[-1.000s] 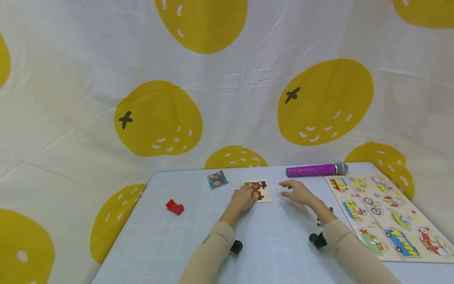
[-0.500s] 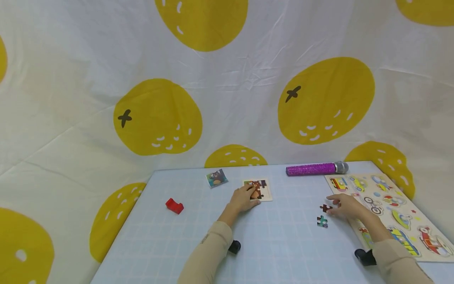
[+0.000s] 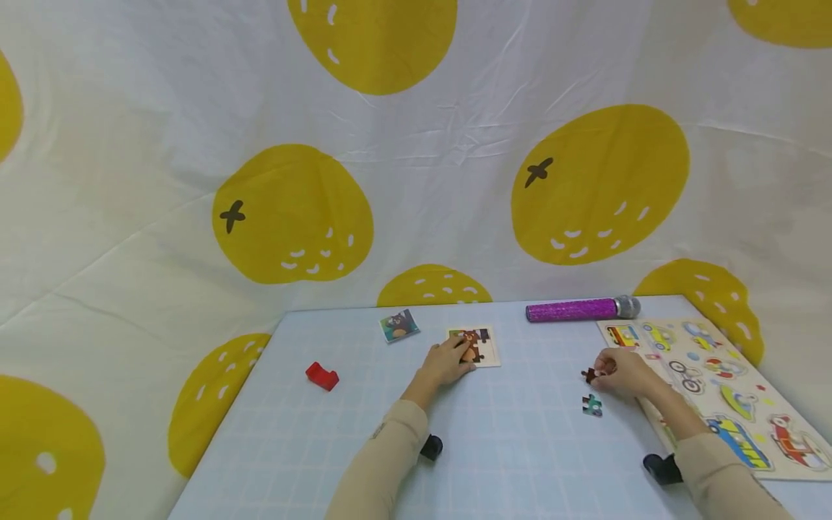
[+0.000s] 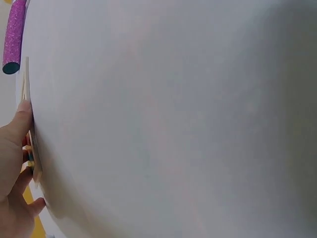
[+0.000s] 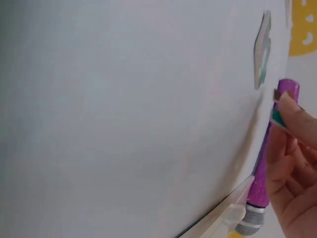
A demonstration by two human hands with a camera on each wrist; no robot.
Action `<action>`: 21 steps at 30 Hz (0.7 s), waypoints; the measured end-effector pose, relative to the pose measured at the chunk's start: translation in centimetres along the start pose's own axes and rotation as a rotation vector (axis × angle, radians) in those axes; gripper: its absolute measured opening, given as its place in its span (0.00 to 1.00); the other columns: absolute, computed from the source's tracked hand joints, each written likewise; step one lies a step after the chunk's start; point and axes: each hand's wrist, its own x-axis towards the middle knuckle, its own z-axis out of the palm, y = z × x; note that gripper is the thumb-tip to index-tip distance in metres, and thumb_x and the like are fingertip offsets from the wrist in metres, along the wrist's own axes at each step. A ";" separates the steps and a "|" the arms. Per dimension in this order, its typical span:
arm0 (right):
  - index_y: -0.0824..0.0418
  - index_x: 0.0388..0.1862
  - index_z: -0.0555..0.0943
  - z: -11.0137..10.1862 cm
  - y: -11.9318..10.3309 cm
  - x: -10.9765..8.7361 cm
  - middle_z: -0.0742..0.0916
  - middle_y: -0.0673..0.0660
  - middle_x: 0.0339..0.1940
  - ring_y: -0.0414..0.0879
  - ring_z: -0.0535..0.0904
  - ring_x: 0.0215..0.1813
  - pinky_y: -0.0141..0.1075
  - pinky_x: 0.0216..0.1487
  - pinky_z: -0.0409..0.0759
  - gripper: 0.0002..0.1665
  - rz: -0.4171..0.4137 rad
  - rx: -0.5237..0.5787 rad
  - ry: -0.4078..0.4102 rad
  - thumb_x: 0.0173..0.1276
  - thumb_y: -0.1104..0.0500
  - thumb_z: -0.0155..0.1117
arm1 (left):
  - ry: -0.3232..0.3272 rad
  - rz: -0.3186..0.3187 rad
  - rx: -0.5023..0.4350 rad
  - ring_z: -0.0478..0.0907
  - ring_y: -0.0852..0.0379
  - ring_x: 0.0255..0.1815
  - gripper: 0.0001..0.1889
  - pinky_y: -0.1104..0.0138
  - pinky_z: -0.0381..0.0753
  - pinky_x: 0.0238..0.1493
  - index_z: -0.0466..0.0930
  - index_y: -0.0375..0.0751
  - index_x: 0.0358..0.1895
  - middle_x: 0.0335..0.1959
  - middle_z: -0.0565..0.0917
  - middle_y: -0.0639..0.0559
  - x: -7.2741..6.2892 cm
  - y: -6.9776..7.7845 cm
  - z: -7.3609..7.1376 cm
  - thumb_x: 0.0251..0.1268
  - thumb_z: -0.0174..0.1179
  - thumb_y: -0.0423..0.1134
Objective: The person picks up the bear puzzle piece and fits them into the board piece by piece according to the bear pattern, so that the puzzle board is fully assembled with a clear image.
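Note:
In the head view my left hand (image 3: 445,362) rests at the left side of a small square bear puzzle (image 3: 490,354), fingers over its picture and thumb along its near edge. The left wrist view shows the puzzle board (image 4: 27,79) edge-on, with the thumb against it. My right hand (image 3: 624,372) pinches a brown puzzle piece (image 3: 588,375) between thumb and fingers. That piece (image 5: 277,118) shows brown and green in the right wrist view, partly covered by the thumb. A teal puzzle piece (image 3: 592,405) lies on the table just below the right hand.
A larger vehicle puzzle board (image 3: 708,390) lies at the right, partly under the right forearm. Behind lies a purple glittery microphone (image 3: 572,310). A bear picture card (image 3: 399,326) and a red block (image 3: 321,376) lie on the left. A patterned cloth (image 3: 442,195) hangs behind the table.
My right hand has moved right from beside the bear puzzle to the loose pieces and has picked up the brown one. My left hand has stayed at the bear puzzle.

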 end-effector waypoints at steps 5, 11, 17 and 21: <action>0.76 0.52 0.72 -0.4 -3.1 1.2 0.84 0.67 0.37 0.46 0.83 0.33 0.33 0.36 0.83 0.20 -0.086 0.388 0.085 0.67 0.63 0.61 | -0.010 -0.006 0.002 0.58 0.55 0.72 0.32 0.55 0.64 0.66 0.63 0.47 0.70 0.72 0.61 0.51 0.0 -0.1 -0.2 0.68 0.50 0.58; 0.75 0.61 0.68 -1.2 -7.9 2.3 0.87 0.55 0.37 0.41 0.86 0.36 0.29 0.42 0.81 0.26 -0.215 0.613 0.166 0.69 0.61 0.59 | -0.015 -0.009 -0.019 0.56 0.55 0.72 0.32 0.53 0.61 0.67 0.62 0.47 0.71 0.72 0.60 0.51 0.1 0.0 0.0 0.68 0.49 0.58; 0.61 0.67 0.70 -1.8 -12.2 2.7 0.84 0.43 0.33 0.38 0.85 0.35 0.23 0.43 0.78 0.29 -0.261 0.683 0.304 0.67 0.60 0.62 | -0.014 -0.014 -0.008 0.55 0.55 0.73 0.32 0.54 0.61 0.67 0.61 0.48 0.71 0.72 0.60 0.51 0.2 0.2 0.3 0.68 0.48 0.59; 0.59 0.65 0.72 -2.0 -14.2 2.8 0.83 0.45 0.34 0.35 0.84 0.36 0.23 0.41 0.79 0.26 -0.344 0.697 0.359 0.67 0.62 0.60 | -0.008 -0.015 -0.011 0.55 0.55 0.73 0.32 0.53 0.60 0.67 0.61 0.48 0.71 0.72 0.60 0.51 0.1 0.2 0.4 0.68 0.48 0.59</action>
